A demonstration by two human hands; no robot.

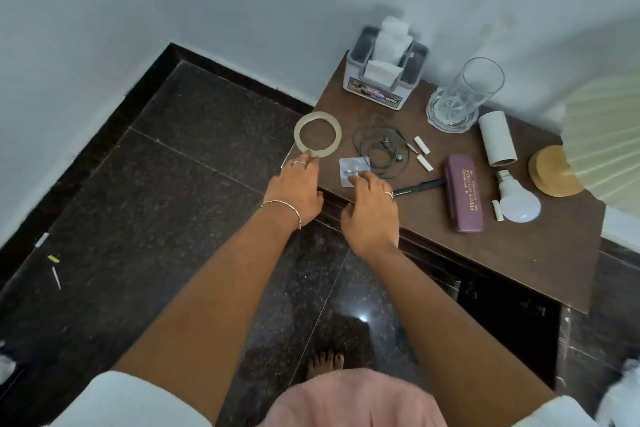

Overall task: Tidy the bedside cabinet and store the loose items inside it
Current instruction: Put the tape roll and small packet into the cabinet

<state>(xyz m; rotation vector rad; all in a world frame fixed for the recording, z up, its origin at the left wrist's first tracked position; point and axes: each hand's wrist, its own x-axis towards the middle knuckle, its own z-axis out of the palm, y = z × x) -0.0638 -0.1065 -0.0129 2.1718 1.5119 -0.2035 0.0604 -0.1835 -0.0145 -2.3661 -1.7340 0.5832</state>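
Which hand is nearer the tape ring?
Left. The left hand has its fingertips at the tape ring's near edge; the right hand is off to the ring's right, on the foil packet.

Right hand (372,215): fingertips cover the lower part of the small clear packet (351,168), contents too small to identify. Cabinet interior (512,322), at 5 o'clock below the tabletop (519,253): dark, contents indistinguishable. Pale ribbed object (606,135), 3 o'clock: cut by the frame edge; small floor scraps (53,269), 9 o'clock: unidentifiable.
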